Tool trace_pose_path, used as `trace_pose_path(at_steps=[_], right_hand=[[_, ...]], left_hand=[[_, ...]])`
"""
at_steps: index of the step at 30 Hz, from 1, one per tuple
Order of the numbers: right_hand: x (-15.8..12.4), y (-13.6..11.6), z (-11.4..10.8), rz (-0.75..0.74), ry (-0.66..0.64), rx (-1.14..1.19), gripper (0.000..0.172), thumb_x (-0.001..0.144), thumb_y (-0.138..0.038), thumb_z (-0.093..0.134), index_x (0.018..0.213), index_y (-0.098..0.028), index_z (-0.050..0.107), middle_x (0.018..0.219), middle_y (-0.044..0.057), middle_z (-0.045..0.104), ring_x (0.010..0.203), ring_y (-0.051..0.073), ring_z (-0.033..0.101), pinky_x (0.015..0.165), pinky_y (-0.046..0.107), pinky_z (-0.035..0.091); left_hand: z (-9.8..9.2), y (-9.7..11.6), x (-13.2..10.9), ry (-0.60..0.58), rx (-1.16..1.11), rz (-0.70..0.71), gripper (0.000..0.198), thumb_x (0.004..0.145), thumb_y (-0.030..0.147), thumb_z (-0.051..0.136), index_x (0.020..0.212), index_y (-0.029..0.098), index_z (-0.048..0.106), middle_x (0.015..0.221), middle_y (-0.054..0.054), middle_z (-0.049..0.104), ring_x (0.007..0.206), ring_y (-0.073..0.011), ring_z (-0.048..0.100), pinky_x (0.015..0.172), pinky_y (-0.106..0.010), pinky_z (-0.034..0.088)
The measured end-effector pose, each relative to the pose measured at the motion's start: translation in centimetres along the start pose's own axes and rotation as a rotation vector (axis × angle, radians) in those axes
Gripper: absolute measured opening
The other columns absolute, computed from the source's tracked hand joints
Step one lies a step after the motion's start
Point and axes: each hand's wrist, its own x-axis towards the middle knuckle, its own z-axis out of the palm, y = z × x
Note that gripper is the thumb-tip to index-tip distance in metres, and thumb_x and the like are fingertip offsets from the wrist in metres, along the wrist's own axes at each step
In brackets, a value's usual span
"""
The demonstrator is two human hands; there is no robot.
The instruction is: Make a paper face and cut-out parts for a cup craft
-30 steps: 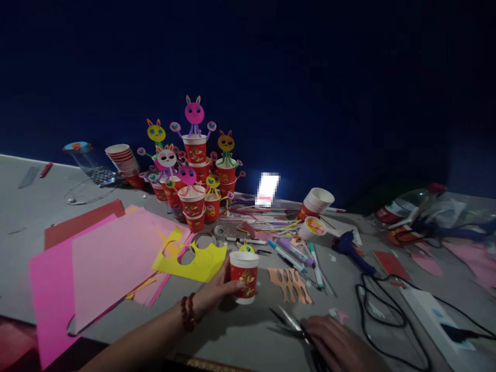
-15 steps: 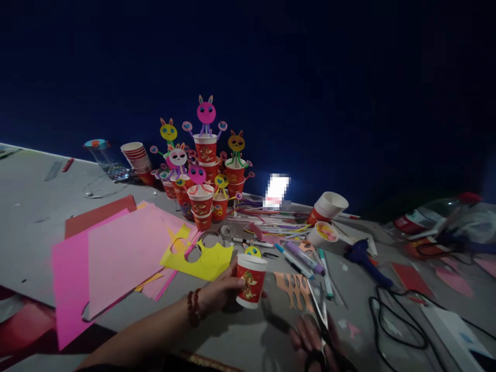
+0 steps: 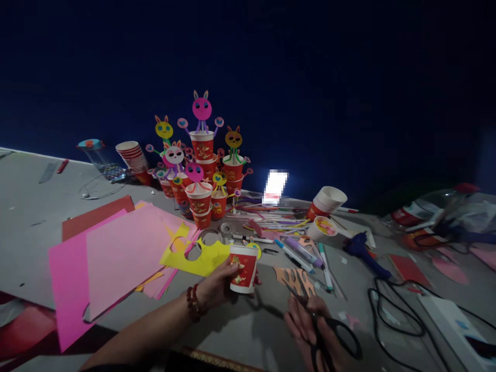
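Note:
My left hand (image 3: pixel 220 283), a beaded bracelet on its wrist, is wrapped round a red paper cup (image 3: pixel 244 269) with a white rim and gold print. The cup is held slightly tilted above the table. Behind its rim a yellow paper animal face (image 3: pixel 256 249) partly shows. At lower right, my right hand (image 3: pixel 304 323) grips black-handled scissors (image 3: pixel 343 336), their blades pointing up and left, away from the cup. Under the blade tips lies an orange paper sheet (image 3: pixel 284 276) with cut-out holes. Left of the cup is a yellow sheet (image 3: pixel 209 258) with round cut-outs.
Decorated cups with paper animals (image 3: pixel 202 150) stand stacked at the back. Pink sheets (image 3: pixel 120 253) cover the left side. Markers (image 3: pixel 300 253), a blue glue gun (image 3: pixel 366 256), a black cable (image 3: pixel 403 333), cup stacks (image 3: pixel 329 199) and a bottle (image 3: pixel 422 206) lie toward the right. A lit screen (image 3: pixel 276 187) glows behind.
My left hand has raised the cup a little and turned it. The scissors have swung in my right hand, their blades now pointing further left and their handles to the right.

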Motion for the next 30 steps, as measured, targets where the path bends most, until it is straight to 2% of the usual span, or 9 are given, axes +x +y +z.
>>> trace_pose_path(at_steps=[3,7,10,13,15,18,22,27,30], right_hand=[[0.3,0.1,-0.2,0.024,0.008,-0.047,0.017,0.081,-0.045,0.070,0.095,-0.034,0.072,0.043,-0.008,0.033,0.041,0.012,0.033,0.046,0.024,0.038],[0.3,1.0,-0.3,-0.038,0.005,-0.343,0.027,0.086,-0.047,0.063,0.105,-0.028,0.070,0.051,-0.002,0.057,0.051,0.017,0.054,0.054,0.030,0.047],[0.2,2.3,0.1,-0.091,0.010,-0.673,0.036,0.086,-0.049,0.063,0.113,-0.025,0.068,0.063,0.002,0.068,0.060,0.020,0.064,0.061,0.033,0.052],[0.4,3.5,1.3,-0.086,0.024,-0.761,0.055,0.088,-0.052,0.057,0.135,-0.024,0.053,0.071,0.002,0.073,0.051,0.018,0.064,0.051,0.029,0.053],[0.7,3.9,2.1,-0.075,-0.036,-0.805,0.057,0.090,-0.045,0.057,0.142,-0.024,0.046,0.080,0.004,0.076,0.058,0.018,0.067,0.058,0.030,0.057],[1.3,3.9,2.7,-0.107,-0.108,-0.858,0.045,0.090,-0.039,0.057,0.133,-0.024,0.057,0.087,0.006,0.077,0.068,0.019,0.071,0.067,0.030,0.058],[2.4,4.0,2.2,-0.194,-0.114,-0.858,0.033,0.091,-0.042,0.054,0.110,-0.020,0.070,0.088,0.008,0.077,0.063,0.019,0.069,0.059,0.029,0.057],[3.2,5.4,1.9,-0.195,0.030,-0.892,0.028,0.087,-0.046,0.061,0.080,-0.020,0.068,0.066,0.005,0.072,0.050,0.018,0.062,0.050,0.027,0.051],[2.9,6.1,2.4,-0.179,0.024,-0.870,0.028,0.086,-0.047,0.062,0.084,-0.020,0.066,0.065,0.005,0.072,0.050,0.018,0.063,0.050,0.028,0.051]], left_hand=[[-0.3,0.1,0.1,0.043,-0.068,-0.093,0.045,0.086,0.044,0.067,0.111,0.008,0.063,0.100,-0.018,0.072,0.078,-0.0259,0.073,0.054,-0.026,0.055],[0.2,0.8,0.1,0.074,-0.243,-0.130,0.046,0.094,0.043,0.058,0.120,0.006,0.059,0.114,-0.017,0.069,0.108,-0.0295,0.066,0.082,-0.039,0.058],[0.6,1.3,0.1,0.068,-0.337,-0.118,0.048,0.094,0.043,0.057,0.122,0.004,0.057,0.115,-0.018,0.068,0.104,-0.0264,0.068,0.087,-0.040,0.056],[0.7,1.5,-0.1,0.118,-0.373,-0.070,0.042,0.094,0.039,0.060,0.121,0.007,0.058,0.110,-0.016,0.071,0.099,-0.0245,0.069,0.088,-0.039,0.055],[0.6,1.5,-0.2,0.157,-0.368,-0.040,0.039,0.092,0.033,0.061,0.120,0.006,0.057,0.110,-0.016,0.071,0.100,-0.0252,0.069,0.089,-0.039,0.054],[0.5,1.6,-0.1,0.219,-0.363,-0.018,0.035,0.092,0.026,0.061,0.118,0.004,0.057,0.108,-0.017,0.071,0.099,-0.0250,0.069,0.090,-0.038,0.054],[0.6,2.0,0.4,0.294,-0.398,-0.059,0.035,0.095,0.030,0.055,0.120,0.005,0.055,0.103,-0.016,0.072,0.098,-0.0237,0.070,0.086,-0.034,0.056],[1.1,2.3,0.8,0.274,-0.452,-0.062,0.042,0.097,0.040,0.052,0.122,0.005,0.054,0.107,-0.018,0.071,0.102,-0.0249,0.069,0.085,-0.033,0.056],[1.3,1.9,0.7,0.302,-0.460,-0.069,0.043,0.098,0.041,0.049,0.119,0.004,0.055,0.104,-0.018,0.071,0.099,-0.0245,0.070,0.086,-0.034,0.056]])
